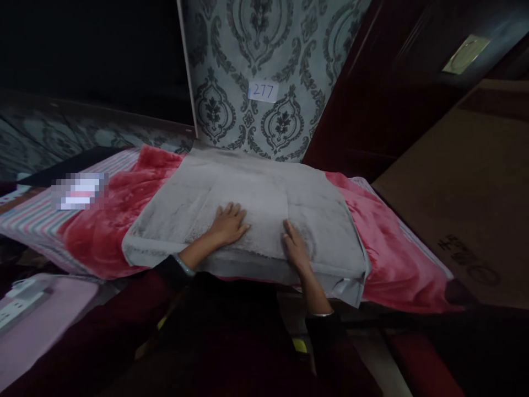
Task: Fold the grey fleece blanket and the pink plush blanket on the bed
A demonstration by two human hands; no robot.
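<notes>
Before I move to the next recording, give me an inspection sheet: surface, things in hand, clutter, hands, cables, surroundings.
Surface: striped cloth with a red blanket over it.
Things in hand: gray cloth, spread across the blanket, creased.
Clutter: pixelated item at left, unidentifiable; white power strip, lower left.
Hands: left hand palm down, fingers spread on the gray cloth; right hand touching it.
Cables: none clear; left side dim.
Surroundings: dark screen, patterned wall, paper marked 277, cardboard box.
</notes>
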